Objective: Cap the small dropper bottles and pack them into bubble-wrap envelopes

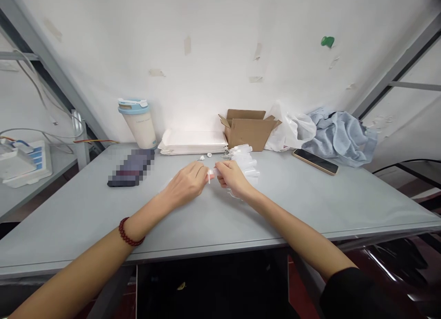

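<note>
My left hand [188, 183] is closed, its thumb and fingers pinching a small white plastic piece [209, 173] with a short thin stem pointing down. Facing it, almost touching, my right hand [233, 175] is closed around a small translucent plastic piece, mostly hidden by the fingers. Both hands are held over the middle of the table. Just behind and right of my right hand lies a pile of small clear plastic bottles [248, 162]. Two little white parts [209, 155] rest on the table beyond my hands.
A stack of white envelopes or packets [195, 142], an open cardboard box [248, 134], a white plastic bag [292, 130] and a light blue cloth [341, 135] line the wall. A phone [315, 161] lies right. A cup [139, 126] and a blurred dark item [132, 168] are left.
</note>
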{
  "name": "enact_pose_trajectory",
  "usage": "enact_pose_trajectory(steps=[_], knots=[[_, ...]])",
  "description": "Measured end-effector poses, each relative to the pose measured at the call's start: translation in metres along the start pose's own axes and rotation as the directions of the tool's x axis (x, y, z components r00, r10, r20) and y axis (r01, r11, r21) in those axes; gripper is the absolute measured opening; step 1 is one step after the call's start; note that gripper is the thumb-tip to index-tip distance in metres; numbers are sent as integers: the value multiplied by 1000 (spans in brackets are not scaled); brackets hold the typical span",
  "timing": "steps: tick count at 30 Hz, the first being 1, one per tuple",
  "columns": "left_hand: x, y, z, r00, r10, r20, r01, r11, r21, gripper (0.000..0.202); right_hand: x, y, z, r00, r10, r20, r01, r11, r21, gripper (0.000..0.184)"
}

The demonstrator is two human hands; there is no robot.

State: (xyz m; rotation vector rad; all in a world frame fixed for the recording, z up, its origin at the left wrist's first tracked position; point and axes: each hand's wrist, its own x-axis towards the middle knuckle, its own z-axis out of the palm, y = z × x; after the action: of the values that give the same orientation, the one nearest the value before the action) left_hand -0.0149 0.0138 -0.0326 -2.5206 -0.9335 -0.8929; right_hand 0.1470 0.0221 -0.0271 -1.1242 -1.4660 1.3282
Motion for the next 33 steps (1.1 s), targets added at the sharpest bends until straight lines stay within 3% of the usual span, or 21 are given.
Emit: enact_pose_trajectory(steps=[2,4,6,9,11,13,16,19,21,24,28,33], knots=[[2,2,-2,995,-95,38,99,988,-118,31,0,0,-1,999,49,12,-50,996,73,31],[5,4,-5,956,-248,155,285,907,-310,33,-1,0,-1,998,-38,-42,39,999,16,32],[8,7,-8,877,-348,332,477,725,-497,38,-2,1,-1,971,-213,-104,197,969,-149,34],[10,9,-12,783,-347,517,623,435,-651,44,-6,2,1,879,-461,-118,380,829,-409,36],[10,9,-13,768,-341,542,639,380,-668,45,-8,1,1,835,-542,-96,432,753,-496,37],[9,11,-13,790,-359,497,613,472,-633,44,-9,0,1,838,-541,-75,433,741,-513,38],[5,13,-9,859,-363,360,505,710,-490,41,-6,-1,-2,905,-424,-46,361,819,-446,39],[0,12,-3,945,-251,208,309,893,-327,40,-3,-3,-5,967,-254,-8,237,913,-332,39],[-2,10,-1,980,-152,127,178,958,-224,41,-3,-6,-7,990,-133,38,138,958,-253,37],[1,5,-2,993,-93,74,103,984,-148,39,-4,-16,-14,990,-16,139,39,986,-164,40],[5,-4,-8,977,-175,125,200,955,-220,35,-4,-30,-35,967,-42,252,111,958,-266,45],[5,-38,0,908,-338,249,386,905,-181,24,3,-37,-69,986,-154,57,158,802,-576,33]])
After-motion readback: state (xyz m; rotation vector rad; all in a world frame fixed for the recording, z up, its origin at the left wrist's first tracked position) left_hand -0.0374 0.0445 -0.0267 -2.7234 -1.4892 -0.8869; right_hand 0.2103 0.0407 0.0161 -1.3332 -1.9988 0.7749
